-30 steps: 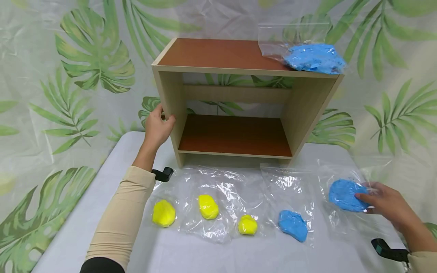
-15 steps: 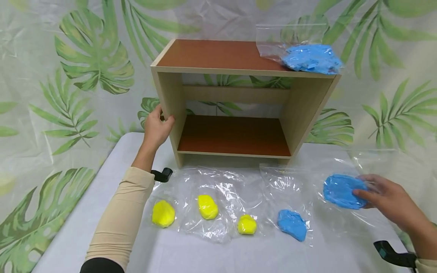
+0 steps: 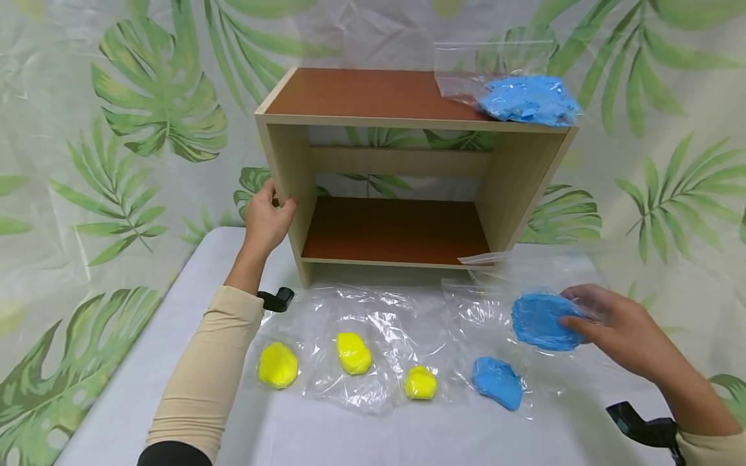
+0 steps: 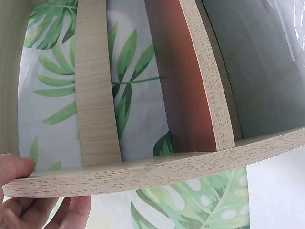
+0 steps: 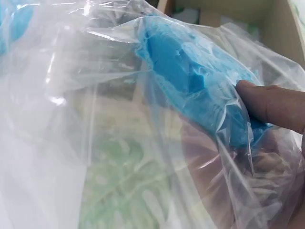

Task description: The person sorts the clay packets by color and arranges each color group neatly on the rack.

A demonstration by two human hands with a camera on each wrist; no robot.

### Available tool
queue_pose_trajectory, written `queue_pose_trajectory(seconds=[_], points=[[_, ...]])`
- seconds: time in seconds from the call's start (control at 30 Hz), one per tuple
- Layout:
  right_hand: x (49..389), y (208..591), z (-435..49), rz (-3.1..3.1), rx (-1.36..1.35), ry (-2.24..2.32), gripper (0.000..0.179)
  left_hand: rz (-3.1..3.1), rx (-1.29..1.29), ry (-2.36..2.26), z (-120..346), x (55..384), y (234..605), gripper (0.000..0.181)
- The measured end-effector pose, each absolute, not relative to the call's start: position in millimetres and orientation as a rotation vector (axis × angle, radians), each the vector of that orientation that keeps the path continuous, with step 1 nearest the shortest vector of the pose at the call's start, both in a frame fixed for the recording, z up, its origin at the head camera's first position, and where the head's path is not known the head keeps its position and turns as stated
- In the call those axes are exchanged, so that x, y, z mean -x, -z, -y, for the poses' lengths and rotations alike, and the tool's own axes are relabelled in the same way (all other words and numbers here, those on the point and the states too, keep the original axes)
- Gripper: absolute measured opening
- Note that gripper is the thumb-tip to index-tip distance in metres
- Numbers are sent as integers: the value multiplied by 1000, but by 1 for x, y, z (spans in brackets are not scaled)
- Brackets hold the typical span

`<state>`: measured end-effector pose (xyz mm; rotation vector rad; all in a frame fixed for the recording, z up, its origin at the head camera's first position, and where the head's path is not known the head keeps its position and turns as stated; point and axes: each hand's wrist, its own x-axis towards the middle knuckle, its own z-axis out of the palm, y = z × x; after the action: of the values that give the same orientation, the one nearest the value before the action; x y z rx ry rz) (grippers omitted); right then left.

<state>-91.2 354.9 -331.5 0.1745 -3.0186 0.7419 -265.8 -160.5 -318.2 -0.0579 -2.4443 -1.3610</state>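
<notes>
My left hand [image 3: 269, 219] grips the left side panel of a small wooden shelf [image 3: 396, 121]; in the left wrist view the thumb lies inside the panel and the fingers outside. Above the table at the right, my right hand [image 3: 612, 330] pinches a clear plastic bag with a flat blue clay lump [image 3: 544, 321] in it. The right wrist view shows the thumb on top of the blue lump [image 5: 190, 71], with fingers seen through the plastic beneath. Below it on the table lies another bagged blue clay lump [image 3: 497, 383]. A bag of blue clay [image 3: 527, 100] rests on the shelf's top right.
Three bagged yellow lumps lie in front of the shelf: a left one [image 3: 278, 365], a middle one [image 3: 353, 353] and a right one [image 3: 420, 382]. A white cloth covers the table [image 3: 326, 440]. Behind hangs a leaf-patterned sheet [image 3: 175, 84].
My right hand has carried the bagged blue clay left and slightly up, toward the shelf's lower right corner. The left hand has stayed on the side panel.
</notes>
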Motion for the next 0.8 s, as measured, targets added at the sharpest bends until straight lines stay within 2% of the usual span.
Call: queue_pose_trajectory(seconds=[0.33,0.8], points=[[99,325,-323,2984,-271,-793,42,2427,72,1358,161,266,320,45],[112,310,-253,2952,-443,-1031,44,2436,71,1331,161,267,319,44]])
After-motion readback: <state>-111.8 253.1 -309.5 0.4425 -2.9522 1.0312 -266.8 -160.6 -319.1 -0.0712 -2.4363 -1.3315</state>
